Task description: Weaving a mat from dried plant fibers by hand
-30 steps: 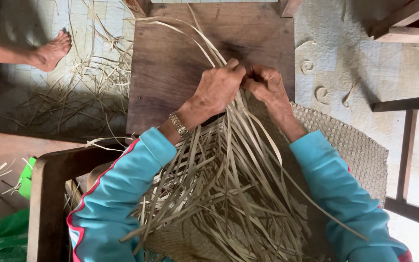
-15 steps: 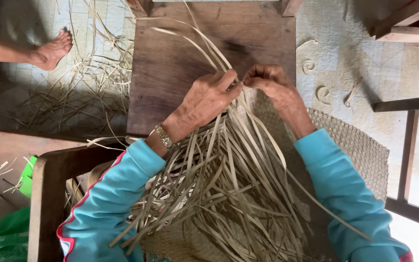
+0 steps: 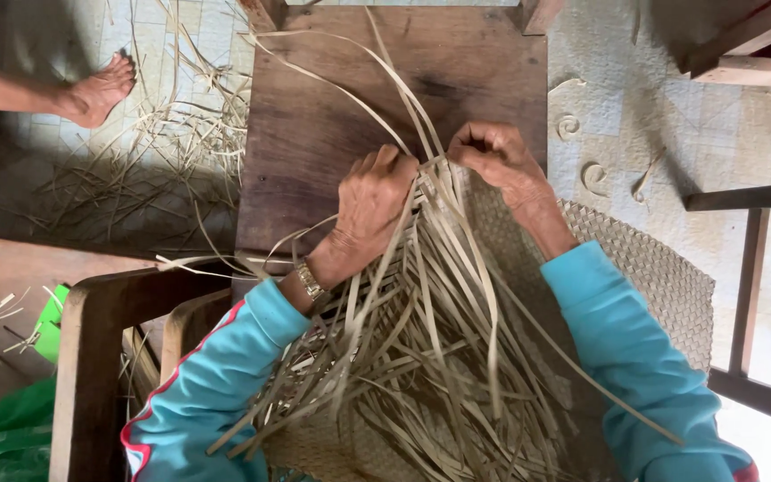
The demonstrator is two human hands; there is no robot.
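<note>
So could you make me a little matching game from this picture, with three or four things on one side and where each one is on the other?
Things:
1. left hand
2. bare foot
3. woven mat
4. green bag

Places:
A. bottom left corner of the view
B. on the tiled floor at the top left, beside loose straw
C. pressed on the strips at the near edge of the wooden table
D. spread out under the right forearm

Pairs: 1-C, 2-B, 3-D, 4-A
</note>
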